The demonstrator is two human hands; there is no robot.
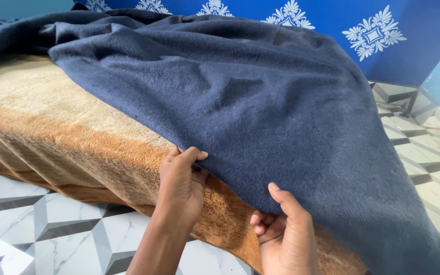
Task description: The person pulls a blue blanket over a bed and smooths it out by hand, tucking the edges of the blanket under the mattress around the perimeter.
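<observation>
Right hand (286,237) pinching the navy blanket (260,102) hem, thumb up, fingers curling beneath, left hand (182,183) reaching forward palm-down, grip closing on the same edge, blanket draping over the tan bed cover (52,122), patterned blue wall (332,20) lying beyond.

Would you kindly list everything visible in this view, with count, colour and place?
Dark blue fleece blanket: one, navy, draped over the bed, edge gripped by both hands.
Beige and orange-brown plush blanket: one, spread underneath, hanging over the near side.
Geometric marble-pattern tiled floor: white and grey, below and at right.
Blue wall with white floral motifs: behind the bed.
Left hand: pinching the blue edge.
Right hand: pinching the blue edge.
</observation>
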